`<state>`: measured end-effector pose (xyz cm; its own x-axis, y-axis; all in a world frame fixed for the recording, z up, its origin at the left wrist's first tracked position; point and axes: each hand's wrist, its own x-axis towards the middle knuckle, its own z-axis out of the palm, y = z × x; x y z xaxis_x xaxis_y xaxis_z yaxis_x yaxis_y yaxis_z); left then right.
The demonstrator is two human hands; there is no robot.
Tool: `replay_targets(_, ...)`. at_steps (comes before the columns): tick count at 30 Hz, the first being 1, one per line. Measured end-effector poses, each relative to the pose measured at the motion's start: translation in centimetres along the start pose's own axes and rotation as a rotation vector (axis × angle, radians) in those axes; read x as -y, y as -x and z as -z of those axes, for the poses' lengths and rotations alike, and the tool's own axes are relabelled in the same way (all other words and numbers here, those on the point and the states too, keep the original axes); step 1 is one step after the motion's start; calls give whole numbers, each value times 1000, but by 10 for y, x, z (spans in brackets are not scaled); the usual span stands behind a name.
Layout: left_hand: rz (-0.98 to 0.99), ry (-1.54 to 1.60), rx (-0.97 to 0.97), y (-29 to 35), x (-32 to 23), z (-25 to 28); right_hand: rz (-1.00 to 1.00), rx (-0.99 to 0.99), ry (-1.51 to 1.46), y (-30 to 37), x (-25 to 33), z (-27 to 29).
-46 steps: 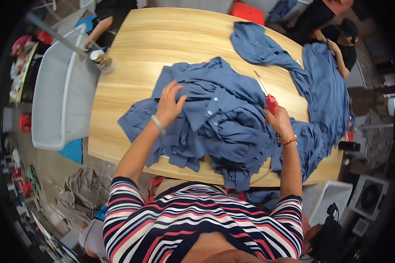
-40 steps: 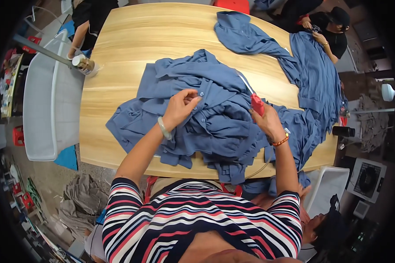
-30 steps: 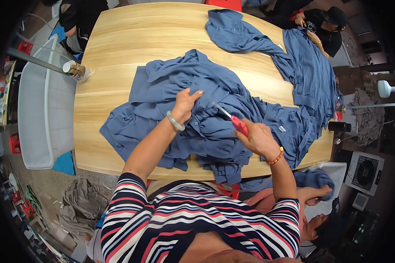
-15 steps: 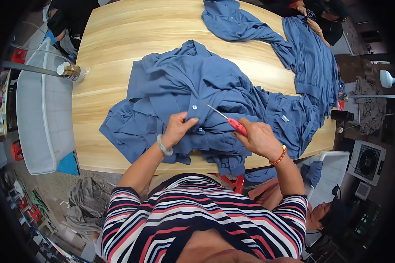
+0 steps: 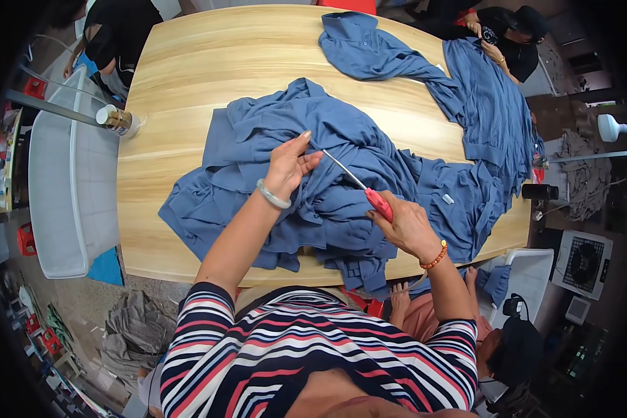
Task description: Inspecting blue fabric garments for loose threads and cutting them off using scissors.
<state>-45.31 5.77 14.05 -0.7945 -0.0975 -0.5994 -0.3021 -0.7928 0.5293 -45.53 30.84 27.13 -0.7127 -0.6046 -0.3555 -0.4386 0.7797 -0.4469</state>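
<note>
The red-handled tool (image 5: 379,204) is positioned above the heap of blue garments (image 5: 306,125), directly in front of the person. Its long axis runs diagonally: handle at the near right, slim metal shaft extending left and away from the body. The tip points far-left and ends just beside the left fingertips; contact with the cloth cannot be determined. The right hand (image 5: 409,230) grips the handle. The left hand (image 5: 290,167) is at the heap, loosely parted, with some fingers curled. The heap rests on the wooden table (image 5: 181,76). More blue clothing (image 5: 494,115) lies along the table's right side. A white-lidded jar (image 5: 118,121) stands at the left edge, near a white tub (image 5: 52,195).
</note>
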Motion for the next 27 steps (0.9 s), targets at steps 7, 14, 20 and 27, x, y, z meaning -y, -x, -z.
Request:
replay_targets(7,-104,182,101,-14,29,5,-37,-3,46,3,-3,8)
replay_targets(14,-181,222,240,-2,52,29,76,39,122,-16,11,-3)
replay_targets(20,-114,206,195,2,44,36,80,58,192,-32,11,-6)
replay_targets(27,-157,348,138,-20,1,26,67,-19,36,-26,24,-8)
